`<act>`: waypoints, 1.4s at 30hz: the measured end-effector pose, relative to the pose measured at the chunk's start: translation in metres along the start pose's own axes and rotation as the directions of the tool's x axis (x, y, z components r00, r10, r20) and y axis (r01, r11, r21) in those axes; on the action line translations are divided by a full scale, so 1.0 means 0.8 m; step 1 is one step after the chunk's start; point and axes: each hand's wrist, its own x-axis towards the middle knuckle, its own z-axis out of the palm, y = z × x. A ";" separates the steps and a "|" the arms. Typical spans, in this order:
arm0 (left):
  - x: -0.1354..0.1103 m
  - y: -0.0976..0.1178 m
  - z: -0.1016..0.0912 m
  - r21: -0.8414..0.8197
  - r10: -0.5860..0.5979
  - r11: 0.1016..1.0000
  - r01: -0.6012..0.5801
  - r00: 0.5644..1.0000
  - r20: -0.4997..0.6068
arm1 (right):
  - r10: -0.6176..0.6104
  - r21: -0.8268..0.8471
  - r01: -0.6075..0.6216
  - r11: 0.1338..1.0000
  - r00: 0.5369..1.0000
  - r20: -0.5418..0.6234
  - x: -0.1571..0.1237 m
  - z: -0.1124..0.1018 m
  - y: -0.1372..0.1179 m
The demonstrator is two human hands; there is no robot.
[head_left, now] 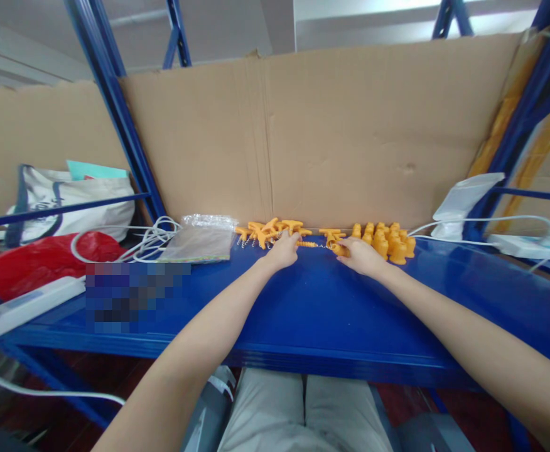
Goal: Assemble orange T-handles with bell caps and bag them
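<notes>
My left hand (284,250) is closed, its fingers pinched at the left end of a thin ribbed orange piece (309,244) with a twisted metal end pointing right. Just beyond that end, my right hand (360,256) is wrapped round an orange bell-shaped piece (339,250) lying low over the blue tabletop. To the left, against the cardboard, lies a pile of branched orange pieces (263,232) with thin silvery twisted metal parts. A few similar orange T-shaped pieces (330,233) lie between my hands. Several upright orange bell-shaped pieces (398,252) stand beyond my right hand.
The blue table (303,314) is backed by a cardboard sheet (341,138). Clear plastic bags (204,238) and a coiled white cable (150,242) lie left, near a red bag (53,260) and a cloth bag (81,201). A white cable and power strip (533,247) are on the right.
</notes>
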 end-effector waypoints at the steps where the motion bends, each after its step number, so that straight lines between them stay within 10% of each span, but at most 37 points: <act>1: 0.000 0.000 0.000 0.001 -0.002 1.000 0.002 1.000 -0.002 | -0.007 0.009 0.007 1.000 1.000 -0.006 0.000 0.000 0.000; 13: 0.002 -0.007 0.010 0.042 -0.034 0.998 0.037 0.997 -0.073 | 0.068 0.116 -0.059 0.992 0.995 -0.073 0.001 0.001 0.008; 22: 0.004 0.002 0.005 -0.004 -0.024 1.000 0.024 0.990 -0.139 | -0.105 0.196 0.145 0.970 0.974 -0.199 0.005 0.010 0.017; 32: 0.003 0.030 0.006 -0.575 -0.170 0.787 0.226 0.974 0.149 | -0.236 0.242 0.300 0.923 0.937 -0.259 0.007 0.012 0.029; 42: 0.000 0.013 0.007 -0.222 0.061 0.970 -0.102 0.981 -0.185 | -0.045 0.690 0.108 0.716 0.993 -0.109 0.010 0.024 0.048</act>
